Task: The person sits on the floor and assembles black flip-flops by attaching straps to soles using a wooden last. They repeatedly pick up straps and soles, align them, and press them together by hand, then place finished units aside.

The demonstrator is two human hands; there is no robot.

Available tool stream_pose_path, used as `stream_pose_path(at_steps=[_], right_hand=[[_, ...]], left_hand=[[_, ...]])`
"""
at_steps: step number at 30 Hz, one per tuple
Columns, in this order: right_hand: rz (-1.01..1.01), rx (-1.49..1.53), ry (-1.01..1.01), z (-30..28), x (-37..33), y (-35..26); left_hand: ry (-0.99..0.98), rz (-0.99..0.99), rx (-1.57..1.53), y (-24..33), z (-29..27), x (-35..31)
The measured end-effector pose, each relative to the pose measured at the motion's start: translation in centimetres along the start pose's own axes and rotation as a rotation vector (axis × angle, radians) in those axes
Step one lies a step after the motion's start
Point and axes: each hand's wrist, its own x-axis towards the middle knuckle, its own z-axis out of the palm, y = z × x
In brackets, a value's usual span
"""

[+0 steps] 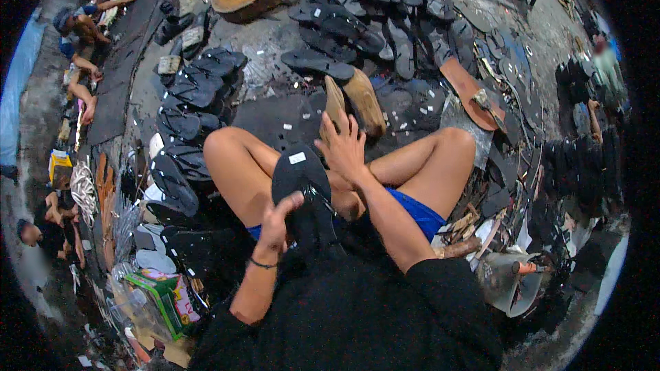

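Left hand (278, 216) grip pinches black sandal (302, 192), long axis upright; right hand (344, 151) spread.

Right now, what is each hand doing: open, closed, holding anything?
Left hand: closed on the black flip-flop sole, gripping its lower part.
Right hand: fingers spread open, resting by the sole's right edge; a firm hold cannot be told.

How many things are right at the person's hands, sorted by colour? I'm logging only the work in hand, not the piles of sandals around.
Black sandal, gripped by the left hand: 1
Tan sole-shaped pieces, just beyond the spread fingers of the right hand: 2
Total: 3
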Motion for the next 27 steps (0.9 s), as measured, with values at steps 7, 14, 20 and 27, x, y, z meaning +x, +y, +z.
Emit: stream_pose_path(at_steps=[7, 14, 20, 27], right_hand=[[0.227, 0.153, -0.169, 2.8, -0.3, 2.0], [0.500, 2.006, -0.349, -10.8, -3.3, 3.9], [0.396, 1.335, -0.672, -22.8, -9.7, 0.8], [-0.087, 0.662, -0.343, -20.1, -11.7, -5.8]], left_hand=[[-0.588, -0.039, -0.254, -3.5, 2.2, -0.7], [-0.416, 0.199, -0.472, -2.8, -0.2, 4.9], [-0.101, 0.323, -0.324, 0.2, -1.1, 5.5], [-0.284, 0.181, -0.593, -2.8, 0.5, 1.5]])
